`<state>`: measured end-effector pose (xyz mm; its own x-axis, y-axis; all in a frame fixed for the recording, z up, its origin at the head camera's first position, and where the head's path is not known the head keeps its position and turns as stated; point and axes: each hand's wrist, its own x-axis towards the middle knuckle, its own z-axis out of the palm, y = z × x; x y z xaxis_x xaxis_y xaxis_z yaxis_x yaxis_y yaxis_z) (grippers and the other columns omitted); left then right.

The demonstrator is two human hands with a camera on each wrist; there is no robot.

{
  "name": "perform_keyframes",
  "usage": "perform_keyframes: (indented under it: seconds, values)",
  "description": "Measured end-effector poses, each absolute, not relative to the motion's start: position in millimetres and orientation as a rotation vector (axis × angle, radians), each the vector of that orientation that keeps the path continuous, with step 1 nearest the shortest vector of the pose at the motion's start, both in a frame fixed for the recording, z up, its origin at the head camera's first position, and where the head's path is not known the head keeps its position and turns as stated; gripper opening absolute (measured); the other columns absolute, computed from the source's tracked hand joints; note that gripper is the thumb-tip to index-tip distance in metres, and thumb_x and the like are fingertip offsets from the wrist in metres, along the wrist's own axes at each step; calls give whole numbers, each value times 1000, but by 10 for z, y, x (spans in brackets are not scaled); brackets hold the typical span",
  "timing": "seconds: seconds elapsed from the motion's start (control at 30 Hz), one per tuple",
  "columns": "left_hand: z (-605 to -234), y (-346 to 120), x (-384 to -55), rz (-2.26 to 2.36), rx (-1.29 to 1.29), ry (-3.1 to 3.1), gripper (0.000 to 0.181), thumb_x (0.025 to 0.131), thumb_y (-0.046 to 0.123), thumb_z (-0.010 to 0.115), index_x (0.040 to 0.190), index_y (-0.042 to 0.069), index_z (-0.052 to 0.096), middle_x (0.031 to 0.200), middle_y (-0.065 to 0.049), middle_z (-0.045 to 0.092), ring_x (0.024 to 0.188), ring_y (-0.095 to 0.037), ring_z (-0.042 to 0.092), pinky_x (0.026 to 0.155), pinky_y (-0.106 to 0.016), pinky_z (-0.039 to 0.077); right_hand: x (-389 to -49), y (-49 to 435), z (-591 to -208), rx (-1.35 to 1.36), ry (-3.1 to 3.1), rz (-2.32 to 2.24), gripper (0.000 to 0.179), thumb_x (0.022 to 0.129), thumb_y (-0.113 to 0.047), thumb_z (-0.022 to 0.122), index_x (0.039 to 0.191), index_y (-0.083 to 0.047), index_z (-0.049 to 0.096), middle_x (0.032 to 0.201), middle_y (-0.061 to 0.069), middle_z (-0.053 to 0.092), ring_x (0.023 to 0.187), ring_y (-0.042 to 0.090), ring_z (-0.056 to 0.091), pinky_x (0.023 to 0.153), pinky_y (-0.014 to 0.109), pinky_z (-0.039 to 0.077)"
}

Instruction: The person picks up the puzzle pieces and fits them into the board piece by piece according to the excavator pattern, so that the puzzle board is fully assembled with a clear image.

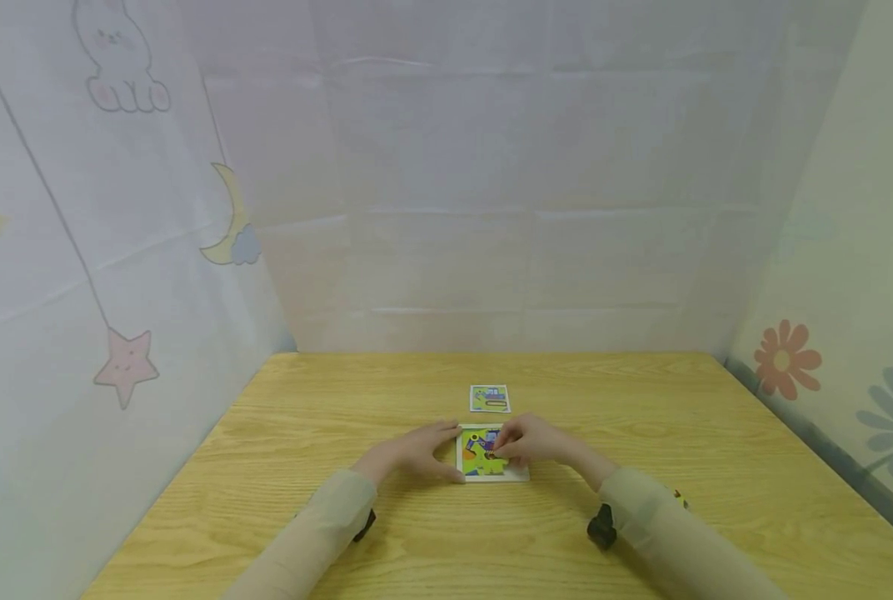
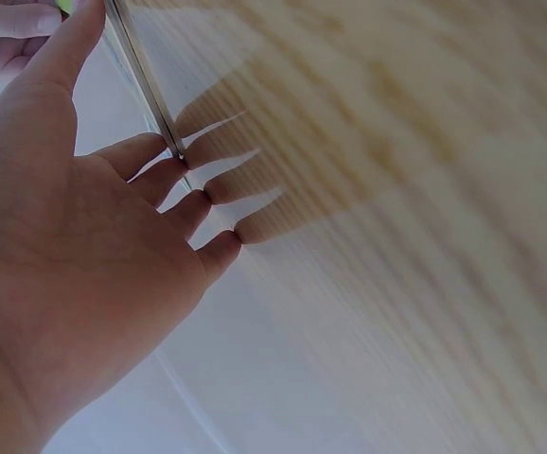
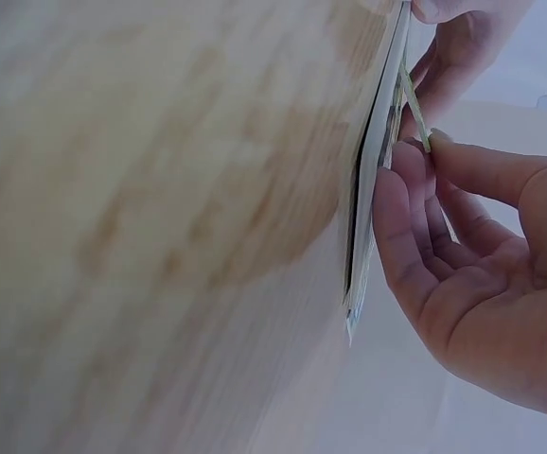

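Note:
A small jigsaw puzzle in a white-rimmed tray [image 1: 516, 476] lies on the wooden table, its picture mostly green with blue and orange. My left hand [image 1: 416, 452] rests at the tray's left side, thumb by the near corner and extended fingers by the far one. In the left wrist view, those fingertips touch the table along the tray's edge. Over the right part of the tray, my right hand [image 1: 532, 440] pinches a puzzle piece [image 3: 415, 106] between thumb and fingers. The piece is thin, green-edged and tilted up from the tray; its printed face is mostly hidden.
Just beyond the tray lies a square picture card [image 1: 489, 398] with a similar green and blue print. The wooden table [image 1: 604, 392] meets a pale cloth wall [image 1: 446, 267] at the back, with printed cloth on both sides.

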<state>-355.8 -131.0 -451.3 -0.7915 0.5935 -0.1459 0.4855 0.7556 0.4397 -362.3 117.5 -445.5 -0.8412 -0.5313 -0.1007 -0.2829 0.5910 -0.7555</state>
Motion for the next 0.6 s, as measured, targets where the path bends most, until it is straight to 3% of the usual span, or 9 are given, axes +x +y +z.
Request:
perform_keyframes:
  seconds: [0.6]
  values:
    - [-4523,-1314,-3576,555,832,2678,84,83,50,66,148,11,30,156,-7,21,143,-29,20,116,-47,21,-3596,1131,-4471,-666,2573,-1033,11,87,-19,67,84,-9,69,77,0,65,60,10,55,54,25,48]
